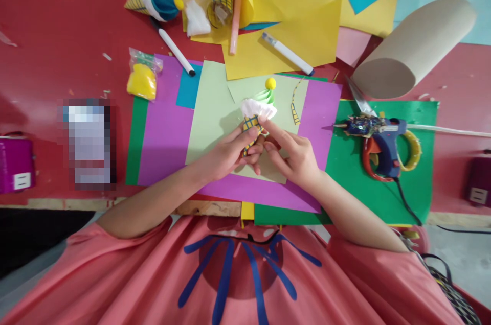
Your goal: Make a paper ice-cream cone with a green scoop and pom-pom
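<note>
My left hand (230,154) is closed around the yellow, blue-lined cone of a craft ice cream cone (251,123). It points upward, with a white ruffle, a pale green swirl and a yellow ball on top. My right hand (293,154) has its index finger laid against the cone just under the white ruffle; its other fingers are curled near the cone's lower part, and whether they grip it is partly hidden. Under both hands lies a pale green sheet (210,110). To the right of the cone is a thin curved strip (294,110) with the same yellow-and-blue pattern.
A blue glue gun (387,146) and scissors (410,151) lie on green sheet at the right, beside a cardboard tube (414,49). Markers (287,53), a second craft cone (155,0), a bag of yellow clay (142,81) and yellow paper (284,44) lie farther back.
</note>
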Motion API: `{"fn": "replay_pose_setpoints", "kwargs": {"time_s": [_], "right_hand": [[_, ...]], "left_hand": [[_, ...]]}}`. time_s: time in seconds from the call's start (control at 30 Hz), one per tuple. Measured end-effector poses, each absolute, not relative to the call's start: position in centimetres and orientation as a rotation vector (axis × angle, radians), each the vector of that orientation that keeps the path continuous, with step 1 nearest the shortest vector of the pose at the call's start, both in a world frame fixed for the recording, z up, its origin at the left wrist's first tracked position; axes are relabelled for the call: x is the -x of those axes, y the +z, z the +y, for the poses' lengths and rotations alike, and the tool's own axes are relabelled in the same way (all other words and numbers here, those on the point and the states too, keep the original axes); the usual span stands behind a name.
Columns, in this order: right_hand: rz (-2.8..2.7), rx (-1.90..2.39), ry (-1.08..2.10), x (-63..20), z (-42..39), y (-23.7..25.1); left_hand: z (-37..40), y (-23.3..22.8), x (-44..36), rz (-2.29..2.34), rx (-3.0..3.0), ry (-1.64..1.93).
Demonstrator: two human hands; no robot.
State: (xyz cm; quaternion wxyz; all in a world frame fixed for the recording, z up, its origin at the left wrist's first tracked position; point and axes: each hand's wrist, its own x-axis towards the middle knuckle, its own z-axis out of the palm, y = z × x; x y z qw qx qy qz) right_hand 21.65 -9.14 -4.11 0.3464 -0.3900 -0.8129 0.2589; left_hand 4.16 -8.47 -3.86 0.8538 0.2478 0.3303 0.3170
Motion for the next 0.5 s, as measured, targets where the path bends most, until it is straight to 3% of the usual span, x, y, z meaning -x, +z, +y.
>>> {"fn": "replay_pose_setpoints", "kwargs": {"time_s": [0.5], "right_hand": [[-2.178, 0.979, 0.601, -21.65, -8.97, -4.0]], "left_hand": [[-8.47, -3.96, -4.07, 0.737, -0.544, 0.668]]}}
